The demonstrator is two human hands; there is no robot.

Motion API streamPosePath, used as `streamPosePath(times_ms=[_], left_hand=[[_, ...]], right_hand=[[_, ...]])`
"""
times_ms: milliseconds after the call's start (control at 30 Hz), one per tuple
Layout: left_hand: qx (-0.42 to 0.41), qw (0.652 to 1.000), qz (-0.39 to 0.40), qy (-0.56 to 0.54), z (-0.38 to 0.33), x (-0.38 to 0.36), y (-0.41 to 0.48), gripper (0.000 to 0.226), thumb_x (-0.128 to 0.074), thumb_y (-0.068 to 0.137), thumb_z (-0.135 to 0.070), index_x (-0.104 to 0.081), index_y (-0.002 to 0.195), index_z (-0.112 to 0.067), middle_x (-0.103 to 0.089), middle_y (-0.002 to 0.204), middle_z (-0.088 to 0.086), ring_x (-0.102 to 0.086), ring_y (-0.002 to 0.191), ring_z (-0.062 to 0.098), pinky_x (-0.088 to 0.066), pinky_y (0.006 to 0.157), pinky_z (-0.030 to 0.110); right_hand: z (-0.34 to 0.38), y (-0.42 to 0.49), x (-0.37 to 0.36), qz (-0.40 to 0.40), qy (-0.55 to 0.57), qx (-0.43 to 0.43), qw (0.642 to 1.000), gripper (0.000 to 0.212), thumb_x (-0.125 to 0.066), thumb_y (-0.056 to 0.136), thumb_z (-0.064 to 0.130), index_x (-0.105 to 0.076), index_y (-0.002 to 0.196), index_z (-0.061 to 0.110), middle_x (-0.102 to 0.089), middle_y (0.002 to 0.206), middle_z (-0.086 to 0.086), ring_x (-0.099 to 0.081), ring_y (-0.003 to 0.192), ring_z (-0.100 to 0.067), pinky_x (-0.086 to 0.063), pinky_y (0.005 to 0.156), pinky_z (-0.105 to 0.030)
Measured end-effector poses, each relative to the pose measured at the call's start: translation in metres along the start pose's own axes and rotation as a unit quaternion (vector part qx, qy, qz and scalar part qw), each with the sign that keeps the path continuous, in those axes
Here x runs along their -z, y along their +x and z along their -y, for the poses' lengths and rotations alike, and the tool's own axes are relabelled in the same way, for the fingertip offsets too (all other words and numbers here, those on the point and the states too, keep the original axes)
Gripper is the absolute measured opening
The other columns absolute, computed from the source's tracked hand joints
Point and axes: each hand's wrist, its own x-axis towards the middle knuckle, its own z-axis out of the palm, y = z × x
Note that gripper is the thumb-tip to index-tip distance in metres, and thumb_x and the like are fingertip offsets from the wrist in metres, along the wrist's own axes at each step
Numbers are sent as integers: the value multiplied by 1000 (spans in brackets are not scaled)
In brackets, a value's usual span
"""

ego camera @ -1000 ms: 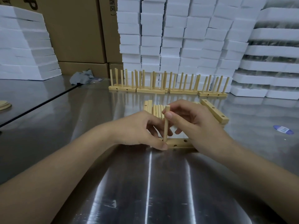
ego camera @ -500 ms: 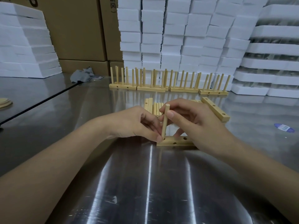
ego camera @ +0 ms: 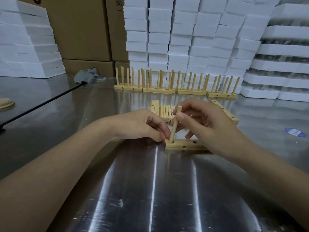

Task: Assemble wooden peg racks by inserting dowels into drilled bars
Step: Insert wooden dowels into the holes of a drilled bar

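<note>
Thumb and fingers (ego camera: 181, 117) of my right hand (ego camera: 212, 129) are closed on the dowel (ego camera: 174, 127), pinching it near its top. Its lower end now sits in the end hole of the drilled bar (ego camera: 185, 145), where half a second ago it only leaned at that end. My left hand (ego camera: 138, 126) pinches the bar's left end with curled fingertips (ego camera: 163, 134), drawn back enough to uncover that hole, while beyond lie the loose dowels (ego camera: 165, 113), a spare bar (ego camera: 224, 111) and the finished racks (ego camera: 175, 86) in a row on the bench (ego camera: 150, 190).
</note>
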Motion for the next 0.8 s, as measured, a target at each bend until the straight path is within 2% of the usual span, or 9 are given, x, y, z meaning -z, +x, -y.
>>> streamPosePath(times_ms=[200, 333, 400, 500, 567, 633, 700, 767, 800], left_hand=[[-5, 1000, -7, -2, -1, -1, 3, 21, -74, 83, -25, -85, 101, -28, -80, 105, 4, -72, 110, 26, -54, 103, 35], [-13, 1000, -8, 8, 0, 0, 2, 15, -75, 93, -19, -85, 101, -26, -79, 104, 7, -69, 109, 34, -54, 101, 39], [-28, 999, -14, -6, -1, -2, 0, 12, -78, 95, -17, -85, 101, -24, -80, 101, 1, -72, 102, 24, -54, 97, 35], [-78, 995, -40, -44, -5, -7, 0, 12, -86, 89, -31, -84, 97, -24, -78, 93, -1, -71, 90, 12, -52, 84, 26], [-107, 991, -67, -42, -8, -12, 0, 17, -89, 85, -36, -84, 95, -23, -79, 91, 3, -73, 88, 18, -56, 83, 32], [-127, 987, -86, -42, -8, -18, 1, 16, -90, 86, -28, -86, 97, -18, -81, 93, 9, -75, 94, 31, -60, 93, 51], [-135, 985, -98, -53, -10, -23, 1, 17, -90, 86, -21, -86, 99, -10, -81, 95, 14, -74, 100, 40, -55, 100, 64], [-139, 984, -102, -41, -11, -23, 1, 16, -89, 87, -19, -85, 97, -7, -80, 91, 16, -73, 96, 42, -56, 96, 62], [-140, 985, -100, -26, -11, -22, 2, 17, -89, 87, -19, -85, 96, -6, -79, 89, 15, -73, 93, 39, -59, 92, 56]], right_hand=[[1, -1, 3, 13, -38, 6, 999, 10, -58, 108, 25, -66, 114, 24, -76, 98, 8, -78, 91, -14, -66, 67, -37], [1, 0, 2, 27, -29, -8, 999, 12, -57, 108, 23, -67, 115, 24, -78, 100, 7, -78, 93, -15, -66, 67, -39], [3, 1, 2, 32, -41, -2, 999, 11, -59, 108, 24, -68, 114, 23, -78, 98, 8, -78, 93, -13, -65, 70, -31], [5, 3, 1, 25, -87, 15, 996, 13, -61, 105, 32, -70, 110, 24, -76, 95, 13, -75, 93, -8, -60, 75, -21], [5, 2, 0, 15, -111, 21, 994, 14, -61, 103, 36, -71, 108, 28, -74, 94, 14, -72, 95, -10, -59, 74, -25], [5, 2, -3, -6, -107, 30, 994, 10, -64, 102, 38, -71, 106, 32, -72, 96, 14, -69, 97, -12, -58, 72, -27], [5, 2, -5, -30, -60, 26, 997, 10, -69, 100, 36, -72, 109, 33, -71, 98, 12, -68, 97, -14, -56, 70, -25], [5, 4, -7, -33, -23, 23, 999, 10, -73, 99, 31, -75, 108, 30, -73, 96, 9, -69, 94, -16, -57, 71, -27], [4, 6, -7, -29, -13, 22, 999, 8, -74, 98, 29, -76, 105, 27, -74, 94, 7, -71, 92, -17, -59, 71, -29]])
